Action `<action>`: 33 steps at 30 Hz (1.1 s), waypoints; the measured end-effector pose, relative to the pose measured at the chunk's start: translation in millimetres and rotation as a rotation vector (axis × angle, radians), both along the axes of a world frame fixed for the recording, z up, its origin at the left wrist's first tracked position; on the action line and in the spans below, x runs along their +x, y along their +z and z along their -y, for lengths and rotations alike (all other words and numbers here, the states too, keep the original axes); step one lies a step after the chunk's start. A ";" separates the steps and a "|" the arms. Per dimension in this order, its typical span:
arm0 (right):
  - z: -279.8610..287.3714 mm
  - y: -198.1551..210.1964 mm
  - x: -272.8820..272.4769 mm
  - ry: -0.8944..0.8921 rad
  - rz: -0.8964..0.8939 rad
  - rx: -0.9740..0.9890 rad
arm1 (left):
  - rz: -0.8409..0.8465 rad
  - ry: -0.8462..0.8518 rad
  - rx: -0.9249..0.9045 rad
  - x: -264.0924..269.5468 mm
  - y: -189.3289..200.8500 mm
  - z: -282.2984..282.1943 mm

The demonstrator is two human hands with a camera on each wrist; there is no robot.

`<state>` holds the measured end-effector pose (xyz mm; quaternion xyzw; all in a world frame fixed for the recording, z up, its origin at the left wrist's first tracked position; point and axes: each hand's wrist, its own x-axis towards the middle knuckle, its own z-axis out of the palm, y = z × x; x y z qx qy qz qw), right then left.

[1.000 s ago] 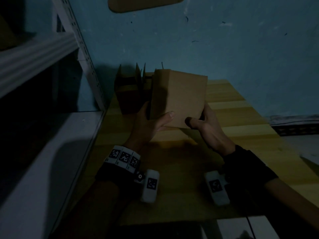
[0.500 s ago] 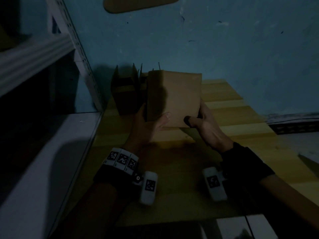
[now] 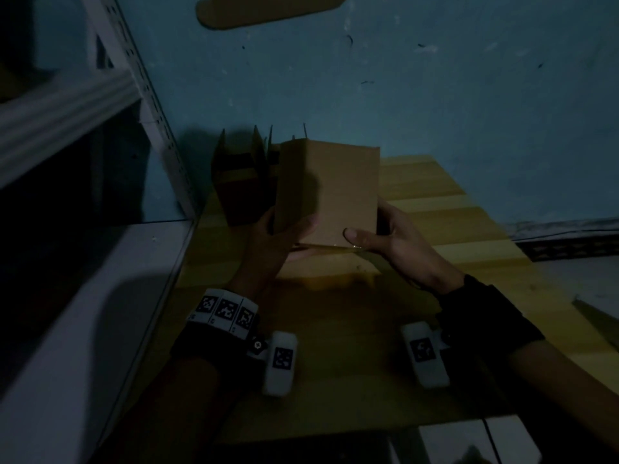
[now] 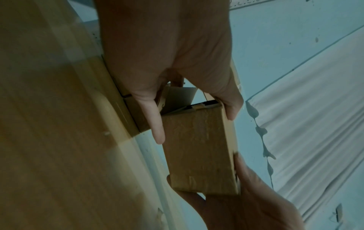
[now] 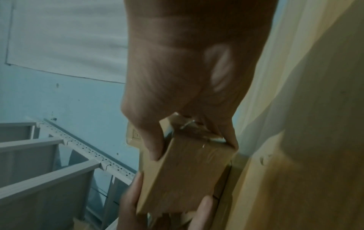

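A small brown cardboard box (image 3: 335,192) is held upright a little above the wooden table (image 3: 469,249), near the middle of the head view. My left hand (image 3: 284,236) grips its lower left side, thumb on the front face. My right hand (image 3: 378,236) grips its lower right side, thumb on the front face as well. In the left wrist view the box (image 4: 199,149) shows a taped face between my left hand's fingers (image 4: 157,124) and the right hand (image 4: 246,194). The right wrist view shows the box (image 5: 183,175) pinched by my right hand (image 5: 193,144).
Several open cardboard boxes (image 3: 241,182) with raised flaps stand behind and left of the held box, against the blue wall (image 3: 435,78). A white metal shelf rack (image 3: 100,105) stands at the left. A flat cardboard piece (image 3: 264,8) hangs at the top.
The box has shifted slightly left and turned more squarely towards me. Both hands keep the same hold on its lower sides.
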<state>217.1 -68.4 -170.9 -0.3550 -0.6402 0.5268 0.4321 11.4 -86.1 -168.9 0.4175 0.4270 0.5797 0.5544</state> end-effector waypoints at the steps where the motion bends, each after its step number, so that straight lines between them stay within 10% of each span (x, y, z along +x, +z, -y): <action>1: -0.1 0.6 1.5 0.012 0.008 0.000 | 0.006 -0.005 0.001 -0.4 0.8 0.7; 20: 5.1 12.9 4.4 0.078 -0.092 -0.136 | 0.024 -0.025 -0.056 -6.8 1.5 -3.2; 29: 4.4 9.3 6.9 -0.428 0.158 0.079 | -0.085 0.165 0.012 -1.8 -7.1 -8.9; 33: 8.2 8.1 2.5 -0.324 0.141 0.019 | -0.128 0.175 0.029 1.5 -11.0 -10.8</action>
